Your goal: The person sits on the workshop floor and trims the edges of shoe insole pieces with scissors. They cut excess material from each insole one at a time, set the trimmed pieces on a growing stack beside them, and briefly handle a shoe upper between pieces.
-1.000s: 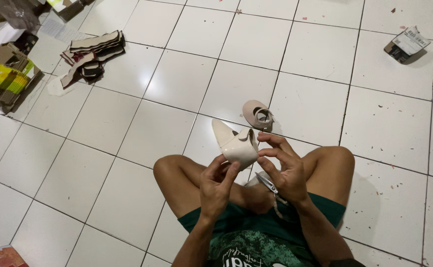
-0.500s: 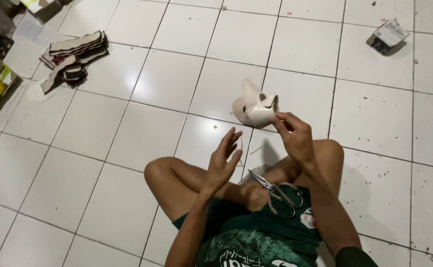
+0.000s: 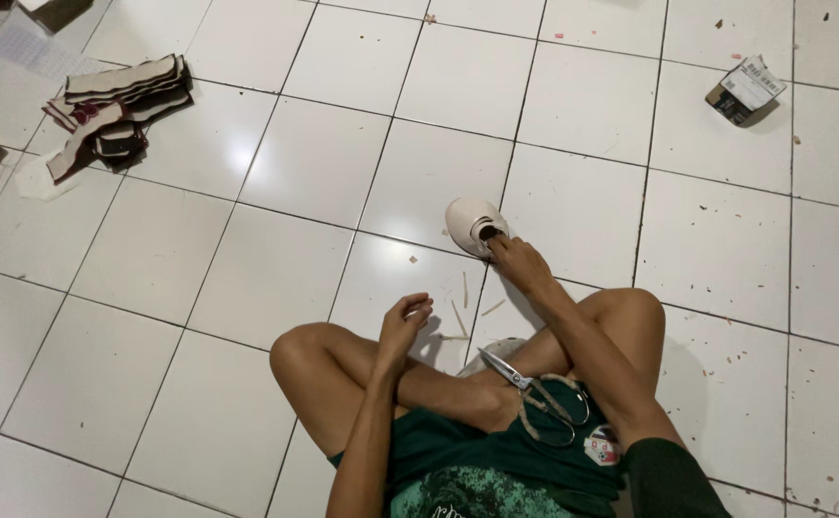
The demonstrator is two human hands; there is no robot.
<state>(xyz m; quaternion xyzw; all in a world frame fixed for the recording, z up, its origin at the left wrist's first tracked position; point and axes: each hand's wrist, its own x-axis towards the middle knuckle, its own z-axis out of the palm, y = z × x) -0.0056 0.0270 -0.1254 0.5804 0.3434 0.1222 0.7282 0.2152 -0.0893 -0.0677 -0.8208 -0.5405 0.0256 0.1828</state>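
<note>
White shoe upper (image 3: 477, 225) sits on the tiled floor (image 3: 247, 278) just ahead of our crossed legs, its opening turned toward us. Our right hand (image 3: 520, 267) reaches out, fingertips touching its near edge; whether they pinch it we cannot tell. Our left hand (image 3: 402, 321) hovers loosely curled above the knee, holding nothing. Scissors (image 3: 542, 393) rest in our lap, within easy reach. Thin trimmings (image 3: 463, 317) lie between legs and shoe. Stacked cut pieces (image 3: 113, 110) lie well apart at far left, a small carton (image 3: 745, 89) at far right.
</note>
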